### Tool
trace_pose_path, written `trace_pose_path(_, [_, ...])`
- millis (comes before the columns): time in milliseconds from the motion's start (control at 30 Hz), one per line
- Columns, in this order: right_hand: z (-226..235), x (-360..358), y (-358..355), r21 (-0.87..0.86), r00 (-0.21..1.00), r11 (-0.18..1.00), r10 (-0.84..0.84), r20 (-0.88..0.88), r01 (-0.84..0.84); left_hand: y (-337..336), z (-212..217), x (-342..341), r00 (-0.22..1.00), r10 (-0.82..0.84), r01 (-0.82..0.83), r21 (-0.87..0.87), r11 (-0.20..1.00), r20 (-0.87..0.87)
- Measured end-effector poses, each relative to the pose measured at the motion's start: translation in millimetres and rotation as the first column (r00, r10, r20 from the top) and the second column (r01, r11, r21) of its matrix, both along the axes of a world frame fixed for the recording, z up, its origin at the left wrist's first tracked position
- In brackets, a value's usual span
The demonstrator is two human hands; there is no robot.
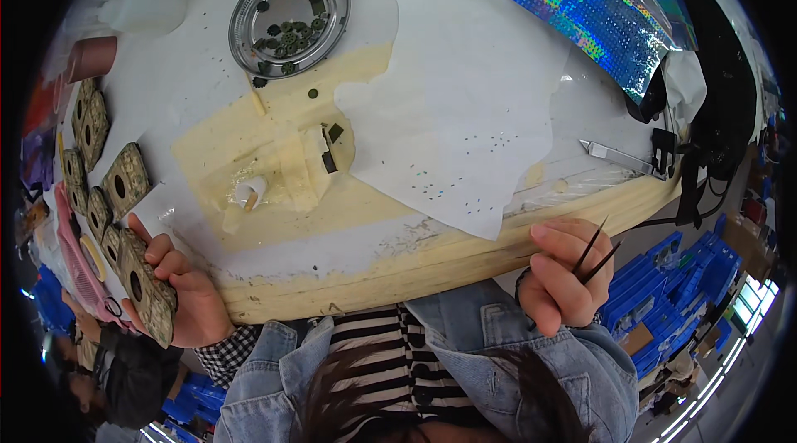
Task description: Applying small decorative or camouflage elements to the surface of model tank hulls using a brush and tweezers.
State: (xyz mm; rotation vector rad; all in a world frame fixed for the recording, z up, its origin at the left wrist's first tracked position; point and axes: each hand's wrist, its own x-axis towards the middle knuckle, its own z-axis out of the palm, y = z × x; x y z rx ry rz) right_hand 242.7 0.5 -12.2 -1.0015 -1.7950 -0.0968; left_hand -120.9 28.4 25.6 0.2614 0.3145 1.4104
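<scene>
At the table's left edge, my left hand (195,298) grips a flat camouflage-patterned piece (156,306) with a dark round hole, tilted up on its side. My right hand (564,277), just off the front edge, is closed around black tweezers (591,244); their tips are apart with nothing visible between them. Tiny blue bits (429,190) lie scattered on a white sheet (465,111) ahead of it. Similar camouflage pieces (137,162) stand and lie beyond my left hand. A round metal dish (249,7) holds several small dark green toothed discs (290,40).
Yellowish paper (195,152) covers the middle, bearing a small white ring-like thing (249,191) and dark scraps (330,161). A utility knife (618,158) and a shiny holographic sheet (589,15) lie right. Blue crates (656,277) stand beyond; a person (129,376) is lower left.
</scene>
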Motion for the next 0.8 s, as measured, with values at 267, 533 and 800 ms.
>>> trace_pose_path(267, [-6,-3,-6,0.111,0.997,0.990,-0.080,-0.023,0.082,-5,0,-4,1.000,-0.012,0.011,0.053,0.999,0.027])
trace_pose_path(533, [18,-16,-18,-0.175,0.965,0.951,-0.238,0.110,0.255,-18,-2,1,0.984,-0.069,0.049,0.122,0.991,0.164])
trace_pose_path(800, [40,-55,-9,-0.163,0.997,0.986,-0.047,-0.054,0.037,-27,13,8,0.924,-0.200,0.129,0.227,0.965,0.326])
